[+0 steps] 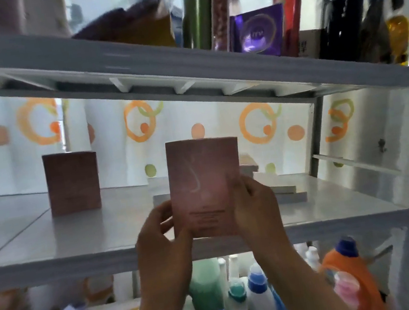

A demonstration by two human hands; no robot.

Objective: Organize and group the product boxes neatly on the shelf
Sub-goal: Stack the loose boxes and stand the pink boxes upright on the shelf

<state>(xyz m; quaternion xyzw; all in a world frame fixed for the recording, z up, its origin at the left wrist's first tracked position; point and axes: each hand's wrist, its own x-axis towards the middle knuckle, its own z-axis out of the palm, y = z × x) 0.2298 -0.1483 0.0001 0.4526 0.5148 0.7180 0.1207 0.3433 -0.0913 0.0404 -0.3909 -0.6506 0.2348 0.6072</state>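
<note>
Both hands, left hand [160, 231] and right hand [255, 204], pinch an upright pink box [203, 181] by its lower edges, fingers curled.

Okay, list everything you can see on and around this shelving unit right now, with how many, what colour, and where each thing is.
Pink box: one, dusty pink, held upright at the middle shelf's front edge.
Second pink box: one, same pink, standing on the middle shelf, left.
Flat white boxes: several, count unclear, lying behind the held box.
Purple box: one, top shelf.
Bottles: several, red, black, amber, top shelf right.
Detergent bottles: many, white, green, orange, bottom shelf.
Left hand: gripping the held box's left edge.
Right hand: gripping its right edge.
</note>
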